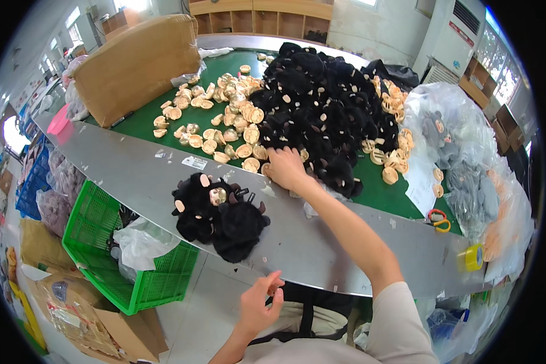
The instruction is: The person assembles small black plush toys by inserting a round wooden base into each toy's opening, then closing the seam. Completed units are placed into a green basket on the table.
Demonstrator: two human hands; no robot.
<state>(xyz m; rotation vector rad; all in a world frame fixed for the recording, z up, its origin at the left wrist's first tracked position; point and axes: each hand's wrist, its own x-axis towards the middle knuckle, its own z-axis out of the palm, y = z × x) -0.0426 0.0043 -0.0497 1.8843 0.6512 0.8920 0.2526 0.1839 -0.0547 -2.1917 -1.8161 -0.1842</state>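
Note:
My right hand reaches across the metal edge to the near border of a heap of black plush pieces. Its fingertips are hidden against the black fur, so whether they grip anything does not show. Beige and gold plastic half shells lie scattered just left of it. Closer to me, a few black plush toys rest on the metal tabletop, one with a shiny gold face part. My left hand hovers in front of the table's near edge, fingers loosely bent, thumb apart, holding nothing.
A large cardboard sheet stands at the back left. Orange-handled scissors and a yellow tape roll lie at the right. Clear plastic bags with grey plush bulge over the right side. A green crate sits below the left edge.

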